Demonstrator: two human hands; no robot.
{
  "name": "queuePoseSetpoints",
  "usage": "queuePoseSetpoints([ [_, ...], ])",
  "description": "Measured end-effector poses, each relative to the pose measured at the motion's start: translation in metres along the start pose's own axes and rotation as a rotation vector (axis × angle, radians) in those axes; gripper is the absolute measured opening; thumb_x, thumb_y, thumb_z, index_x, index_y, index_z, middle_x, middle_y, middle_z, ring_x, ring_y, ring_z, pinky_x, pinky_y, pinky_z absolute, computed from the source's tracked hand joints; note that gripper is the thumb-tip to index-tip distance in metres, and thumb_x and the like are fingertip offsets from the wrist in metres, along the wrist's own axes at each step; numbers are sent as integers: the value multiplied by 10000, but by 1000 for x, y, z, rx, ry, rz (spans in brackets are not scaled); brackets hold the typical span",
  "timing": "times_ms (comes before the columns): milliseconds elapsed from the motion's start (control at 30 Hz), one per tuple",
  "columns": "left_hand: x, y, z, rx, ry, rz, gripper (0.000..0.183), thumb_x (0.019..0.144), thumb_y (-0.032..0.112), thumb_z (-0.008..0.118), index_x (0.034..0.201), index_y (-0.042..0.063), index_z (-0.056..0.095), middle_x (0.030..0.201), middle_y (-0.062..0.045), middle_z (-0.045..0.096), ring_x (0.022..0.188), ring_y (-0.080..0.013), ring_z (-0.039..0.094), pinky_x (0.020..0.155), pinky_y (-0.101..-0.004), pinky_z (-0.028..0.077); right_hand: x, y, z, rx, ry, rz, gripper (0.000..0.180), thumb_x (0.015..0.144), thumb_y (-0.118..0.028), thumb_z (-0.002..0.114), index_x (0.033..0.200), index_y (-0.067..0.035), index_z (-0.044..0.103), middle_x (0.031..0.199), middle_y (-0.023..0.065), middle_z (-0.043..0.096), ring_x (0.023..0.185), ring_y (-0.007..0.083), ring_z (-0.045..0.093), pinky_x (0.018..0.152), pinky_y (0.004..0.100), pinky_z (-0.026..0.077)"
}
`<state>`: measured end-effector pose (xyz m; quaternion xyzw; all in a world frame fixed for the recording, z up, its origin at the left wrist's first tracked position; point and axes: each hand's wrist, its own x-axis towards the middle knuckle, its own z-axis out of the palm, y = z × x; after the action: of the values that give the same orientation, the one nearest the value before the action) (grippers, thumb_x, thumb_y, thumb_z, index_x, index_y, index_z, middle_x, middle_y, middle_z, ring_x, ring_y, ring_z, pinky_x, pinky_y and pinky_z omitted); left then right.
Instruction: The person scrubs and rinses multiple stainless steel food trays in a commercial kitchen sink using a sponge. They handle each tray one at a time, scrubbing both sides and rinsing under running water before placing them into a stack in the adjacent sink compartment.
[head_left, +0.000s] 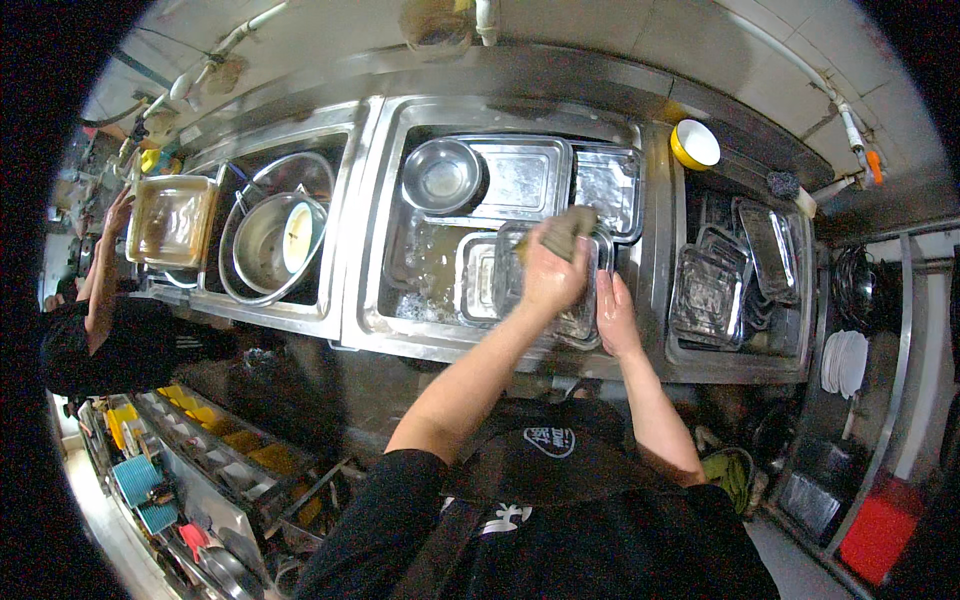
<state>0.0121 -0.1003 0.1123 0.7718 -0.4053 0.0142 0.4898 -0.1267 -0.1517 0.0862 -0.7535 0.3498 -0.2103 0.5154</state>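
Observation:
My left hand (553, 279) grips a greenish-brown cloth (570, 234) and presses it over a rectangular metal tray (579, 327). The tray and the cloth are blurred, and my left hand and forearm cover much of the tray. At the tray's right rim, my right hand (619, 319) holds its edge with the fingers pointing up. Beneath and to the left sits another rectangular tray (476, 277) in the middle sink (365, 225). Behind them lie a tray with a flat base (525, 176), a round steel bowl (441, 180) and a further shiny tray (611, 180).
Cloudy, sudsy water (420, 259) stands in the middle sink. The right sink contains stacked metal trays (709, 292); a yellow bowl (695, 145) and a dark scrubber (783, 184) rest at its back edge. A large pot (262, 251) occupies the left sink, beside a co-worker's arm (105, 255).

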Motion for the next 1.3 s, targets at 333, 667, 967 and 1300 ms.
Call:
queuePoseSetpoints([
  [333,-95,-113,15,428,-165,-624,435,903,182,442,1301,11,399,1037,-265,599,903,-383,599,798,-523,430,8,-50,-6,277,-2,108,366,978,-362,419,947,-6,502,792,32,460,749,127,416,708,284,385],
  [667,-23,20,-30,202,-654,-836,806,926,545,222,1196,-178,454,1417,-316,191,1309,-504,140,998,-634,207,22,-67,9,747,-192,322,642,948,-517,355,1393,-57,305,1364,74,405,1248,171,368,1048,316,265],
  [967,-14,90,-46,69,-421,-411,590,932,479,339,1408,132,308,1510,-145,49,1315,-531,78,916,-750,209,29,-88,2,1222,-306,518,604,904,-570,404,1283,-101,441,1242,87,521,1082,227,530,917,384,441],
  [1300,-70,19,-89,-218,-753,479,450,823,147,579,1263,84,506,1438,-132,303,1311,-366,278,1072,-458,276,27,-46,-51,1193,-129,649,416,902,-376,545,1189,-74,536,1172,79,585,1061,240,552,936,398,426],
])
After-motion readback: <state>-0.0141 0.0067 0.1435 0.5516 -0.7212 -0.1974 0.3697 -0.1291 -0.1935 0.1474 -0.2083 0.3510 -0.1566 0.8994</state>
